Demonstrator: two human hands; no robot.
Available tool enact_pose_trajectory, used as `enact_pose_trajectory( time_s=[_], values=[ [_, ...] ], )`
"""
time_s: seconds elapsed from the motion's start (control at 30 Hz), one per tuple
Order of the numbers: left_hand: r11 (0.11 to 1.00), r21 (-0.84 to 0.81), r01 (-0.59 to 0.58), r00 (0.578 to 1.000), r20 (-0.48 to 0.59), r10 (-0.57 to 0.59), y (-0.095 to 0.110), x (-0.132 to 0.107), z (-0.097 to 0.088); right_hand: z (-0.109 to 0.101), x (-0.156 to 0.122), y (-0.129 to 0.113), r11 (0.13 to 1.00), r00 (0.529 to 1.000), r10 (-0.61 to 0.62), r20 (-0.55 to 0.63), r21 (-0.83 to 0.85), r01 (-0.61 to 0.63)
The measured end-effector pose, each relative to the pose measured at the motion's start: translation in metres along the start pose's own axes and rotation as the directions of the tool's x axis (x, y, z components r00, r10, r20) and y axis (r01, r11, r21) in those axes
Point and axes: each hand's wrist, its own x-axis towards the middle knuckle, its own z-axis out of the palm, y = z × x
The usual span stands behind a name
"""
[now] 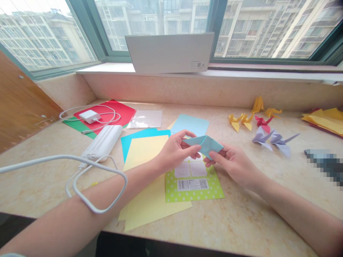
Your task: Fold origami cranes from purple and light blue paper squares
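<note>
A partly folded light blue paper piece (205, 144) is held above the counter between both hands. My left hand (175, 150) pinches its left point with thumb and fingers closed. My right hand (232, 162) grips its right lower edge, fingers curled under it. Beneath the hands lie a green dotted sheet with a barcode label (194, 185) and a pale yellow sheet (150, 185). More blue sheets (190, 125) lie just beyond.
Finished paper cranes, yellow (241, 121), red (262, 123) and lilac (273, 140), stand at the right. A yellow paper stack (325, 119) is far right. A white power bank (103, 142), charger (89, 116) and cable (88, 178) lie left on red and green sheets. A white box (170, 53) sits on the sill.
</note>
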Motion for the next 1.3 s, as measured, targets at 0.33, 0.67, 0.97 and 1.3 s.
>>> enact_pose_trajectory(
  time_s=[0.33,0.67,0.97,1.3],
  values=[
    [0.998,0.054,0.03,0.993,0.114,-0.036,0.008,-0.003,0.0,-0.006,-0.002,-0.006,0.99,0.999,-0.04,0.0,-0.132,0.04],
    [0.999,-0.005,0.049,0.949,0.311,-0.045,0.011,-0.003,-0.006,-0.012,-0.007,-0.012,0.981,0.999,0.015,0.033,-0.193,-0.009],
    [0.979,0.205,0.01,0.957,0.282,-0.069,0.014,-0.001,-0.007,-0.009,-0.005,-0.007,0.978,1.0,-0.013,0.013,-0.208,0.015],
    [0.982,0.19,-0.011,0.979,0.2,-0.027,0.006,0.001,-0.008,-0.019,-0.001,-0.003,0.977,0.998,-0.028,-0.061,-0.212,0.014]
  ],
)
